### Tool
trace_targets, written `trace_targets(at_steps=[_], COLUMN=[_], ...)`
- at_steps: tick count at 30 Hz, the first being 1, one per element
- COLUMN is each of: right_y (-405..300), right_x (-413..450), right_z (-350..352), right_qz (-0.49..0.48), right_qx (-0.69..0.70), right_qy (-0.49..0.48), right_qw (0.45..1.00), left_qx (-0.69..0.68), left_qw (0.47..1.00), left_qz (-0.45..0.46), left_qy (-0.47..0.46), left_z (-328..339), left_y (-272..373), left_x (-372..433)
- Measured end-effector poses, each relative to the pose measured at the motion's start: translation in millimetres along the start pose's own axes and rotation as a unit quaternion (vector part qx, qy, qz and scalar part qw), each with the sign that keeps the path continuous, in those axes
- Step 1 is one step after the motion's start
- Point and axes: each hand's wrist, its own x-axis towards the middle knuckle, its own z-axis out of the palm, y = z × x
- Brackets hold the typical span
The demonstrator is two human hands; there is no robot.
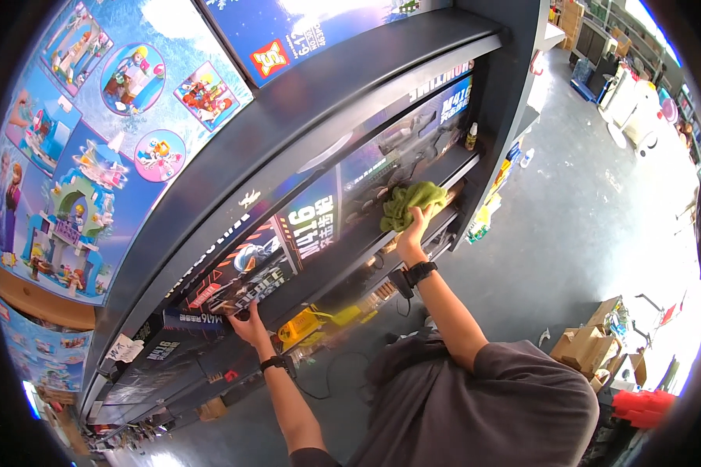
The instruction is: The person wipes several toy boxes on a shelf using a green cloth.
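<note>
My right hand (416, 230) holds a crumpled green cloth (412, 204) at the front edge of a dark metal shelf (350, 257). Toward the lower left, my left hand (249, 327) touches the lower edge of a boxed toy set (257, 271), fingers spread. Another toy box (406, 143), with a toy rifle pictured on it, stands behind the cloth on the same shelf. A small bottle (471, 137) stands at that shelf's far end. Both wrists wear dark bands.
Large blue toy boxes (99, 157) fill the shelf above. Below hang or lie a yellow tape measure (297, 327) and small packaged goods. Cardboard boxes (587, 347) sit on the floor at right, with a blue trolley (587, 90) farther off. A cable lies on the floor.
</note>
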Motion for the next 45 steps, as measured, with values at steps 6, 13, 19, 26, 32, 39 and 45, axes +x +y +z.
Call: trace_targets(at_steps=[6,13,19,26,32,39,45], right_y=[15,-10,-22,-20,-10,15,15], right_x=[-6,-47,-53,-64,-79,-130,-186], right_z=[-16,-2,8,17,20,21,26], right_qz=[0.025,0.025,-0.031,-0.038,-0.104,-0.087,-0.167], right_qx=[0.037,-0.121,-0.268,-0.328,-0.41,-0.46,-0.554], right_qy=[-0.053,-0.094,-0.196,-0.308,-0.313,-0.371,-0.44], right_qw=[0.998,0.988,0.943,0.892,0.85,0.802,0.687], left_qx=[-0.01,-0.021,0.027,0.014,-0.112,0.041,0.126], left_qw=[0.999,0.999,0.999,1.0,0.992,0.998,0.99], left_qz=[-0.007,0.007,0.024,0.027,0.009,0.009,-0.03], left_qy=[0.033,0.04,0.02,0.007,-0.058,-0.044,-0.063], left_z=[1,6,4,0,-4,-4,-2], left_y=[-14,-12,-31,-26,-20,-31,-21], left_x=[1,-2,3,2,3,3,0])
